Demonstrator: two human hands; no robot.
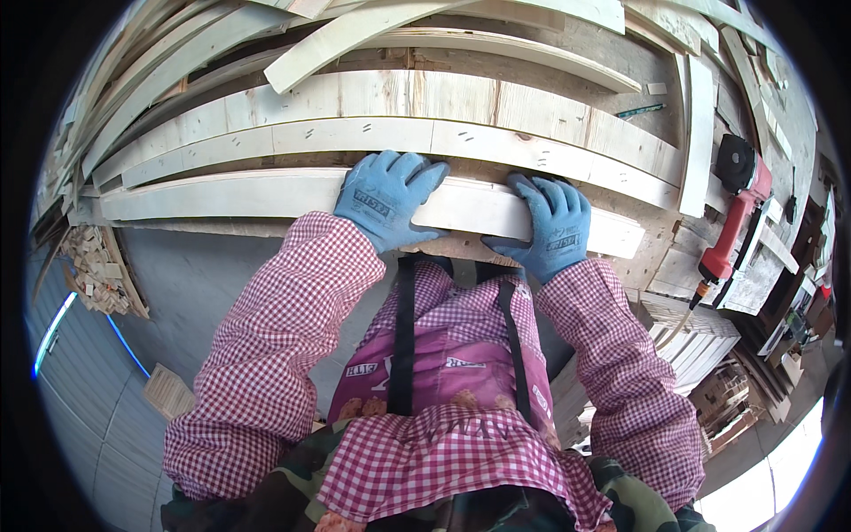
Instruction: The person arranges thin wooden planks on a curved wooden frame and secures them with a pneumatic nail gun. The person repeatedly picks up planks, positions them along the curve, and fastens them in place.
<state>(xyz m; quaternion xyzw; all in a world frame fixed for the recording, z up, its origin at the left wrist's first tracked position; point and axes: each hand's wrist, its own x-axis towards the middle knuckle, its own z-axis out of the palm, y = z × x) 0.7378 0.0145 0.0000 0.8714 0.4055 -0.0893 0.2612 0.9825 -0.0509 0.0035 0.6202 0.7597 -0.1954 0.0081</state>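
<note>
A long pale wooden board (479, 207) lies crosswise on the workbench in front of me. My left hand (386, 199), in a blue work glove, reaches over it left of its middle, with the fingers at the far edge and the thumb on the near side. My right hand (551, 226), gloved the same way, clasps the board farther right, its fingers bent over the far edge. Just beyond lies a parallel board (355, 135) with short pencil marks along it. A wider knotty board (443, 93) rests behind that one.
At the right lies a red hand tool (737, 208) with a black round head and a hose. A slim teal stick (640, 111) sits behind the boards. Loose wooden strips (168, 84) pile up at the far left. Wood offcuts (96, 270) fill a spot below them.
</note>
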